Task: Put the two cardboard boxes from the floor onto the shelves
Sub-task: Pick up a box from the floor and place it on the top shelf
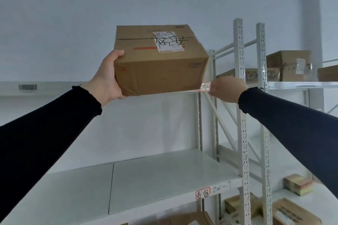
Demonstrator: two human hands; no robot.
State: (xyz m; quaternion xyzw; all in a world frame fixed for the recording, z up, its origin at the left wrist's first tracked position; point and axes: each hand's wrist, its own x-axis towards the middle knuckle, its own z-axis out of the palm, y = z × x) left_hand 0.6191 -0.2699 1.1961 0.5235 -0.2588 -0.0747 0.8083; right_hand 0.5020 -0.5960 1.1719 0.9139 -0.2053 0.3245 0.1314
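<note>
A brown cardboard box (159, 60) with a white label and black handwriting on top is raised at the level of the upper white shelf (54, 87), its bottom at the shelf's front edge. My left hand (108, 76) grips its lower left corner, thumb on the side face and fingers underneath. My right hand (226, 89) is at the box's lower right corner, next to a red-framed shelf tag; its fingers are hidden behind the box, so its hold is unclear. A second floor box is not identifiable in view.
A white middle shelf (146, 179) lies below, with a red tag at its front edge. Perforated white uprights (241, 97) stand at right. The neighbouring rack holds cardboard boxes (289, 65) on top and smaller parcels (298, 184) lower down.
</note>
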